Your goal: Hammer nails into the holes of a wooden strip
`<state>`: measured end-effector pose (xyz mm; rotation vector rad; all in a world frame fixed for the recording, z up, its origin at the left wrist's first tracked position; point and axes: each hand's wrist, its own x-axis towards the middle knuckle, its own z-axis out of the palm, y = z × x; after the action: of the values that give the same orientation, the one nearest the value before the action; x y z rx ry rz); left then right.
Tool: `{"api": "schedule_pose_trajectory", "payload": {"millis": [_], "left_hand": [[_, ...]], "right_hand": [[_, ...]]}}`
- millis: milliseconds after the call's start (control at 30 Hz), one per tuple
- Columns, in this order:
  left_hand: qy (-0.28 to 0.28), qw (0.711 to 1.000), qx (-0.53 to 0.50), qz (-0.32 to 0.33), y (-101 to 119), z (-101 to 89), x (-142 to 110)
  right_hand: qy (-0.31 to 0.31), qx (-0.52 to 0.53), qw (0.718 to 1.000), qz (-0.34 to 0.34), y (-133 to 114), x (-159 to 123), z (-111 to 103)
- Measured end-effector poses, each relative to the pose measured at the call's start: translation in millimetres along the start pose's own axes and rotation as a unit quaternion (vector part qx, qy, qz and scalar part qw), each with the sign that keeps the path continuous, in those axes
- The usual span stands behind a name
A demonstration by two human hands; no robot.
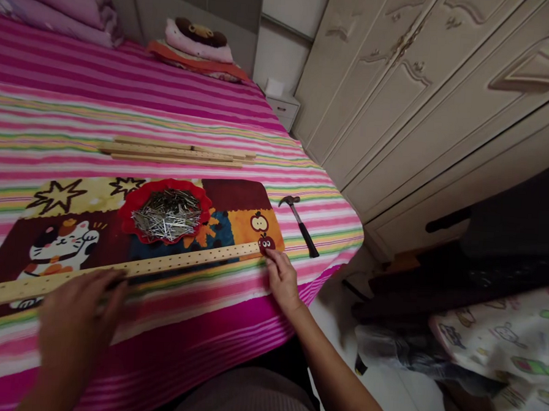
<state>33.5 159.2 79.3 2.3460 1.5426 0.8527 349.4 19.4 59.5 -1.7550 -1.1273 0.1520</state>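
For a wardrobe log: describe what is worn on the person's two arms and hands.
Both arms are bare as far as they show: no sleeves, cuffs or gloves. The left hand is blurred, so small items cannot be ruled out there, but no ring, watch or bracelet shows. The right hand and its forearm also carry no ring, watch or band. No markings or bandages are visible on either.

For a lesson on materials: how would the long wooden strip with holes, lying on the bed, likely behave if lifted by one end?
The wooden strip looks thin and straight, so probably stiff yet slightly springy. It seems light for its length. Flat-sided, it is unlikely to roll, though the far end might sag or swing. The left hand and right hand touch it.
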Motion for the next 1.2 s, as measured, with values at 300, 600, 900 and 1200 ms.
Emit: {"api": "schedule_pose_trajectory", "payload": {"millis": [300,600,900,1200], "left_hand": [[0.052,0.99,0.079,0.102,20,34.8,5],[0.076,0.993,0.055,0.07,26,22.7,22],[-0.077,0.978,0.195,0.009,73,28.8,99],[-0.055,0.995,0.077,-0.017,71,17.3,107]], "right_hand": [[0.013,-0.033,0.999,-0.042,9,11,27],[0.003,-0.035,0.998,-0.059,10,8,29],[-0.008,-0.019,0.998,-0.061,9,12,27],[-0.016,-0.087,0.995,-0.052,19,51,-13]]}}
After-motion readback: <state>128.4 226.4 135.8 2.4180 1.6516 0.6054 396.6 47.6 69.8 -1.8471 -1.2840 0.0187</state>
